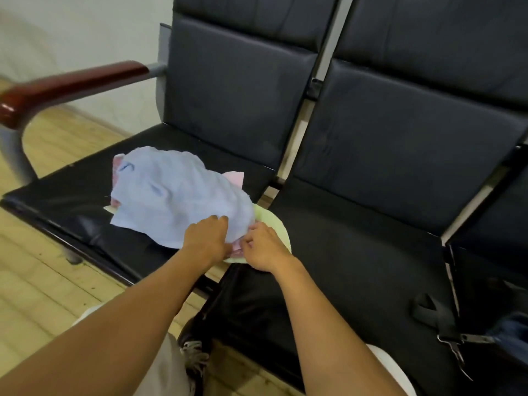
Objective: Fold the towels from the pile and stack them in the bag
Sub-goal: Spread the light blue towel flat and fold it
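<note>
A pile of towels lies on the left black seat (71, 192). A light blue towel (177, 192) covers the top, pink cloth (235, 177) pokes out at the back and front, and a pale green towel (274, 224) lies underneath at the right. My left hand (207, 238) lies on the near edge of the blue towel with its fingers curled into the cloth. My right hand (264, 247) pinches the pink cloth at the pile's front corner, over the green towel. Only a black strap with a metal clip (445, 330) and a dark bag part show at the right edge.
The row of black padded seats has a second seat (371, 238) free to the right of the pile. A wooden armrest (65, 84) stands at the left. Pale wooden floor (43, 281) runs below, and my shoe (194, 355) is near the seat's front edge.
</note>
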Motion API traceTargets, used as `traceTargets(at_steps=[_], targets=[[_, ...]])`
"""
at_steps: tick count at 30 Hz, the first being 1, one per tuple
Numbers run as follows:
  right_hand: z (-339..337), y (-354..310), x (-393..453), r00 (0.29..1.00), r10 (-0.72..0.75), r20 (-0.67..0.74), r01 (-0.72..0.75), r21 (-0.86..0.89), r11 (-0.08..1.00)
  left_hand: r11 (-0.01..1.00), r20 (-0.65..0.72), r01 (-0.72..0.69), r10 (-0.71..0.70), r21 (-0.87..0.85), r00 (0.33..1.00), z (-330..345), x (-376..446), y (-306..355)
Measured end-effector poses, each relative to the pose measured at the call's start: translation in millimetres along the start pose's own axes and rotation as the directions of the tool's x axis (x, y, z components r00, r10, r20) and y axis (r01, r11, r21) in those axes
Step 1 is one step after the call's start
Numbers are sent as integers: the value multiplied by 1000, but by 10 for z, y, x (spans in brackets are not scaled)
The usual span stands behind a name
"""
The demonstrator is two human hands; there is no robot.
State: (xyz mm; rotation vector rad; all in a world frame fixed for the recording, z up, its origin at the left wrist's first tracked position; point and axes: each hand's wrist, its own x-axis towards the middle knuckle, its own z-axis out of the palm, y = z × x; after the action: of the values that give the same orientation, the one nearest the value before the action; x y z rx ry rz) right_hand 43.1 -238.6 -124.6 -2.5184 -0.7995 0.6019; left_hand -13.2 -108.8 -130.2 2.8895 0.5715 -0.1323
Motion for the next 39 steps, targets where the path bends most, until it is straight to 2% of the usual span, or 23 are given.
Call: traceTargets(at_steps=[2, 4, 9, 10, 12, 14, 15, 17, 21, 26, 31, 34, 36, 39], targets=[[70, -27, 56, 999, -31, 31, 33, -77, 996, 998, 8, -4, 4, 59, 1000, 49, 68, -5], [135, -55, 105, 998, -59, 3, 59, -101, 993, 996, -13, -6, 7, 93, 1000, 75, 135, 8], [167, -155, 141, 982, -75, -175, 82, 33, 996, 996, -81, -29, 36, 85, 996, 79, 173, 46], [134, -187, 136, 971, -55, -235, 77, 84, 993, 999, -110, -15, 19, 42, 994, 48, 170, 47], [56, -232, 113, 930, -3, -368, 75, 182, 980, 986, -167, -3, -26, -169, 986, -38, 178, 36], [-16, -243, 64, 885, 36, -465, 122, 306, 944, 910, -187, -56, -25, -412, 982, -140, 160, 36], [-45, -240, 38, 867, 53, -495, 155, 368, 917, 872, -214, -117, 14, -475, 977, -186, 139, 39], [-96, -221, -2, 830, 67, -554, 210, 422, 882, 816, -271, -214, 73, -537, 960, -258, 66, 63], [-180, -194, -157, 756, 67, -651, 246, 377, 893, 709, -319, -323, 145, -626, 937, -411, -193, 195], [-395, -153, -497, 612, 114, -782, 345, 395, 851, 883, -304, -332, 233, -332, 924, -646, -402, 100], [-602, 4, -900, 538, 143, -831, 362, 382, 850, 930, -214, -352, 324, -104, 921, -1125, -517, -6], [-854, 61, -1173, 476, 298, -827, 374, 498, 782, 951, -136, -303, 308, 59, 942, -1526, -579, 145], [-1122, 89, -1396, 462, 378, -802, 400, 569, 719, 953, -124, -303, 303, 25, 945, -1775, -594, 268], [-1558, 89, -1653, 458, 447, -768, 458, 635, 622, 922, -185, -382, 365, -66, 913, -2099, -606, 502]])
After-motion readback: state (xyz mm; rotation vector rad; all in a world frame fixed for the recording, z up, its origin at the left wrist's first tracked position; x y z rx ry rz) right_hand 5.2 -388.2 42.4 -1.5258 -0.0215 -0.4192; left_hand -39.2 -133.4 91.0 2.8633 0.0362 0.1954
